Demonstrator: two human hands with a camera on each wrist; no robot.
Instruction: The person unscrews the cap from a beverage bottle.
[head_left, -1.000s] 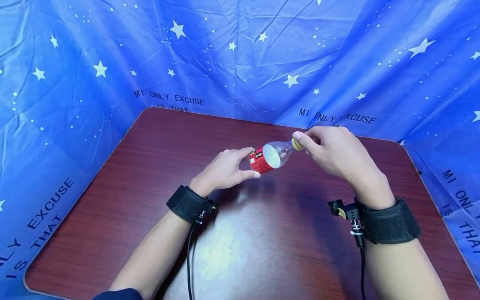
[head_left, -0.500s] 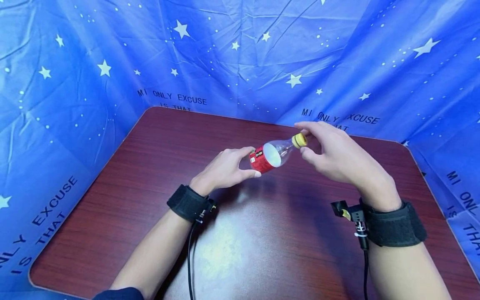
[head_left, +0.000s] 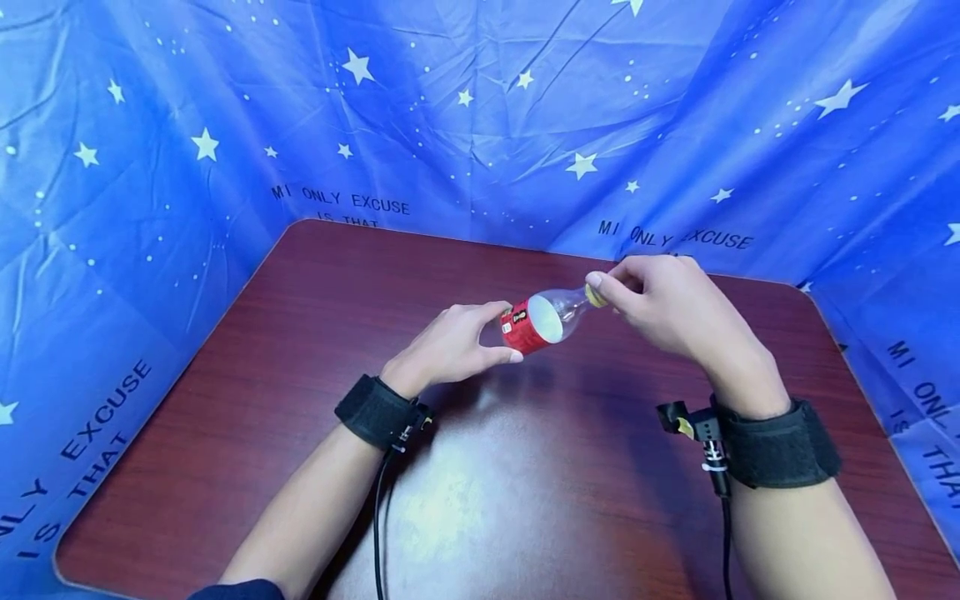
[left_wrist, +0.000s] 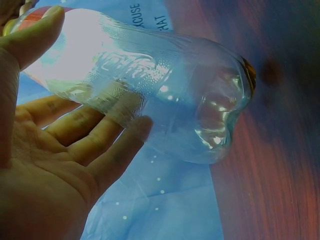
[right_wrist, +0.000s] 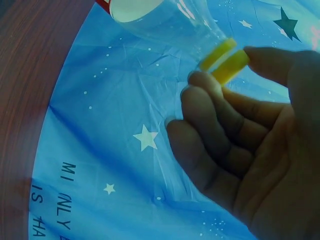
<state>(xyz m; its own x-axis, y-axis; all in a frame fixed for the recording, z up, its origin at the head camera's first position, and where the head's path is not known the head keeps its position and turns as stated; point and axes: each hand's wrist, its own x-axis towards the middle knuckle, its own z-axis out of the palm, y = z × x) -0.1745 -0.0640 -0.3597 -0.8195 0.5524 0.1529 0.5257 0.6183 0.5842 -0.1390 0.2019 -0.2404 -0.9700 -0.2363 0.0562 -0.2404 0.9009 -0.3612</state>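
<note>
A clear plastic bottle (head_left: 551,321) with a red label is held tilted above the table, its neck pointing up and to the right. My left hand (head_left: 450,343) grips it round the label and lower body; in the left wrist view the thumb and fingers (left_wrist: 107,132) lie on opposite sides, and the bottle's base sticks out past them. My right hand (head_left: 663,304) pinches the yellow bottle cap (right_wrist: 231,67) between thumb and fingertips. A narrow gap separates the cap from the yellow ring (right_wrist: 218,54) on the neck. No liquid shows inside the bottle.
A dark red wooden table (head_left: 300,333) with rounded corners lies under both hands. Blue curtains (head_left: 465,150) with white stars and lettering stand close behind and beside it. Each wrist wears a black strap (head_left: 776,442), and a cable (head_left: 378,517) trails from it.
Half a second ago the right thumb and fingers were spread off the cap; now they pinch it again, as they did one second ago. The left hand and bottle have stayed nearly still.
</note>
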